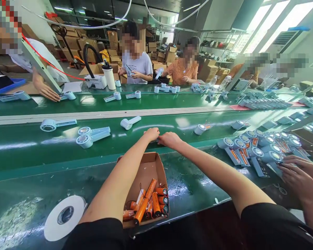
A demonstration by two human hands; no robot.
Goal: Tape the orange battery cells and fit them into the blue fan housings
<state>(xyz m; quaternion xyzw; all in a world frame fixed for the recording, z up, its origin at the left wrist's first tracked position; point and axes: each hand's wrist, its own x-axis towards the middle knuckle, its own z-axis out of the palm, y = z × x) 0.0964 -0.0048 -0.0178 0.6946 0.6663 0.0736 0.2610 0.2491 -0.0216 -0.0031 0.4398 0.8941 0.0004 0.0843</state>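
Leaning in over the green belt, both bare hands meet

And here they are, the left hand (152, 134) and the right hand (170, 140), nearly together above the glossy green conveyor belt (169, 121), fingers curled inward and bunched. Something small seems to sit between them, but the fingers hide it, so I cannot tell what they pinch, if anything.

Just below, an open brown cardboard box (149, 158) holds a jumble of orange cylindrical batteries (141, 211), under the left forearm's side. A broad white roll of tape (52, 222) lies flat left of it, on the dark green worktop (193, 180).

Out on the belt, a light blue plastic fan casing (125, 124) lies beyond the left hand, with an overlapping light blue pair (83, 140) farther left. Over right, a co-worker's hands (293, 173) touch the crowded cluster of round-headed blue casings (255, 151)!
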